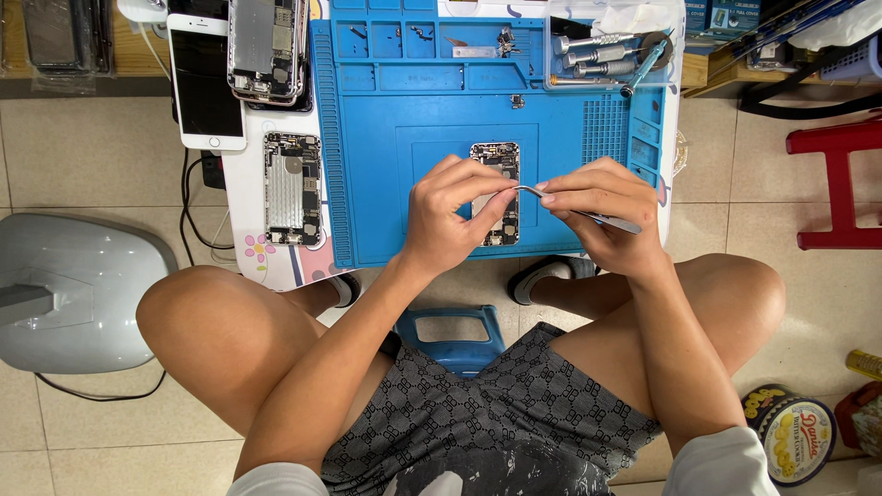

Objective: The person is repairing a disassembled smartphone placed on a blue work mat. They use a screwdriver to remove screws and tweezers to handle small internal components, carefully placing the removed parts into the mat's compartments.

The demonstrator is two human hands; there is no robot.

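An opened phone body (499,158) with its insides exposed lies in the middle of a blue repair mat (386,184). My left hand (450,220) rests over the phone's lower half, fingers curled onto it. My right hand (602,216) pinches a pair of metal tweezers (588,216), whose curved tip reaches toward my left fingertips above the phone. Both hands hide much of the phone's lower part.
Another opened phone shell (292,188), a white phone face up (207,83) and a bare phone frame (266,46) lie left of the mat. Screwdrivers (597,50) sit at the mat's top right. A red stool (841,184), round tin (797,432) and grey cover (73,289) stand around.
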